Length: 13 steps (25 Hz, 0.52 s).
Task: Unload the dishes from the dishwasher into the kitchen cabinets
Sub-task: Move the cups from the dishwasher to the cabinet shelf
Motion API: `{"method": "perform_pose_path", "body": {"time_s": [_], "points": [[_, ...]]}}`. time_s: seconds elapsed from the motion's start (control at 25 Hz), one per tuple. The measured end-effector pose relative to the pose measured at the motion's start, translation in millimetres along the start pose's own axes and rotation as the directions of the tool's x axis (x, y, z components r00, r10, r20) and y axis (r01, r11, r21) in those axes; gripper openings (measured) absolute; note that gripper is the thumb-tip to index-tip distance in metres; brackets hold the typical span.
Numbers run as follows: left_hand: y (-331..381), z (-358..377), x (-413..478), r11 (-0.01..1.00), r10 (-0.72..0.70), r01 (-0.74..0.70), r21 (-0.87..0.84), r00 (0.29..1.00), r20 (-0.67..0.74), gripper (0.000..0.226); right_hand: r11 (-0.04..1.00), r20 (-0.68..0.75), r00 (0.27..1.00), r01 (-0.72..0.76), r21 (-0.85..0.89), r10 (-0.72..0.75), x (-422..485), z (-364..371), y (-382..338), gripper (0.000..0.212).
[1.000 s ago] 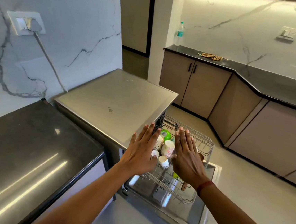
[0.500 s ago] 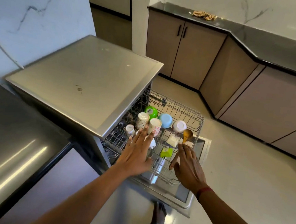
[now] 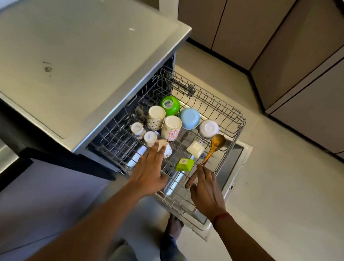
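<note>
I see the dishwasher (image 3: pixel 79 58) with its door (image 3: pixel 240 158) folded down flat and the wire rack (image 3: pixel 232 115) pulled out over it. The dishes sit upside down in the rack: a green bowl (image 3: pixel 170 105) at the back, a blue bowl (image 3: pixel 189 118) and a white bowl (image 3: pixel 208 128) beside it, a dotted cup (image 3: pixel 155 117) and a flowered cup (image 3: pixel 171 128) in front of them, and two small cups (image 3: pixel 136 128) nearer the machine. A white square dish (image 3: pixel 195 149) and a green square dish (image 3: pixel 184 164) lie toward the front, with a wooden spoon (image 3: pixel 216 144) propped just beside them. The left hand (image 3: pixel 149 174) reaches into the rack, its fingers (image 3: pixel 153 152) straight and pressed together, their tips against a small cup (image 3: pixel 165 148) lying on its side; I cannot tell whether they grip it. The right hand (image 3: pixel 207 188) hovers over the front of the rack, fingers (image 3: pixel 202 173) straight and loosely together, the tip of the forefinger at the end of the spoon's handle, holding nothing. Brown cabinets (image 3: pixel 316 102) with shut doors line the far side of the floor (image 3: pixel 285 204).
</note>
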<state>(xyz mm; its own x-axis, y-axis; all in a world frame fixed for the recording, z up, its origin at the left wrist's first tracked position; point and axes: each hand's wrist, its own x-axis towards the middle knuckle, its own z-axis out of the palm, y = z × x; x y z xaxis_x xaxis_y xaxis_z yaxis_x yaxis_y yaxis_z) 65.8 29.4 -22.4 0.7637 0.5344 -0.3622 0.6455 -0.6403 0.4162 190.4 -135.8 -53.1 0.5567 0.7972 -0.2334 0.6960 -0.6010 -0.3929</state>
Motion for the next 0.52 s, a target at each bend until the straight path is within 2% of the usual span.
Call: {"method": "perform_pose_path", "body": {"time_s": [0.28,0.52], "points": [[-23,19,52,0.991,-0.114,0.116,-0.067,0.993,0.033,0.091,1.0,0.071,0.997,-0.009,-0.01,0.009,44,22,-4,0.066],[-73,32,89,0.971,-0.177,0.186,-0.147,0.982,0.071,0.086,0.999,0.113,0.993,0.037,-0.031,-0.033,95,60,-24,0.064]]}}
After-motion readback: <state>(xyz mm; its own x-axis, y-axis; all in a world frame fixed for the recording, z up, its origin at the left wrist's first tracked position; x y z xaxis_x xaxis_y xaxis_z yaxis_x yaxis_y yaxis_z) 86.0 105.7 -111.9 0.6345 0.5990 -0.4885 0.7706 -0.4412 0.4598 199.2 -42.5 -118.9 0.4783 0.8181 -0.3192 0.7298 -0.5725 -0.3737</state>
